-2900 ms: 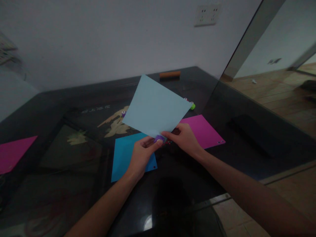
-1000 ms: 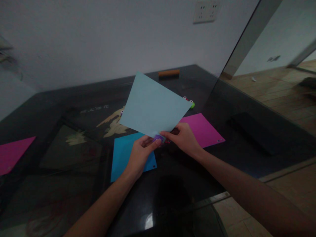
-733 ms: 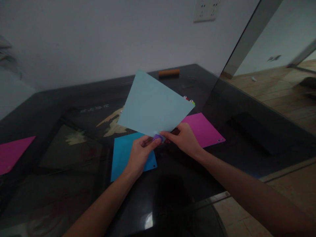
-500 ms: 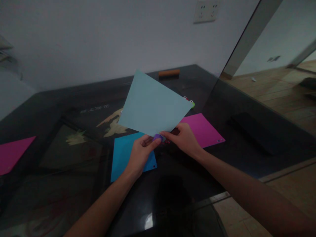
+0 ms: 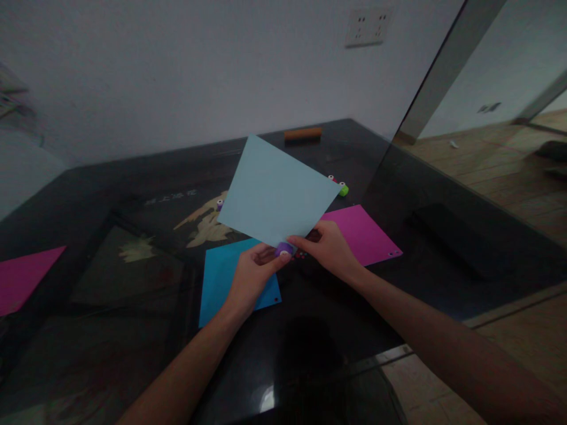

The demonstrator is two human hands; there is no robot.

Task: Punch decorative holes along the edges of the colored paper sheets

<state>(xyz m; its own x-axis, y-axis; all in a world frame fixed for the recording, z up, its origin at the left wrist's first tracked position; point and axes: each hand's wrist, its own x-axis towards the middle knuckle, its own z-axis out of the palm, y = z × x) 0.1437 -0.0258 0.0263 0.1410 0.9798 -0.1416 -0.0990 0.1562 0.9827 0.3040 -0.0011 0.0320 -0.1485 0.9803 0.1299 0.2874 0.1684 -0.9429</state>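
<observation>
My left hand point(image 5: 253, 270) is closed on a small purple paper punch point(image 5: 283, 249) with a cartoon eye, thumb on top. The punch sits at the near corner of a pale blue paper sheet point(image 5: 279, 192), which is held up at a tilt above the table. With thumb and fingers, my right hand point(image 5: 330, 243) pinches that sheet just right of the punch. Below lie a bright blue sheet point(image 5: 217, 289) and a pink sheet point(image 5: 363, 236), both with small marks like punched holes at a near corner. Tiny coloured paper bits point(image 5: 303, 255) are scattered under my hands.
Behind the raised sheet are a green punch point(image 5: 344, 190), a red one partly hidden, and another purple one point(image 5: 220, 204). A second pink sheet point(image 5: 29, 277) lies far left. A brown roll point(image 5: 303, 134) rests at the back; a black flat object point(image 5: 456, 239) lies right.
The pale sheet has tipped down slightly and its far corner sits lower. The purple punch has turned a little, showing its eye. Both hands keep their grip almost in place.
</observation>
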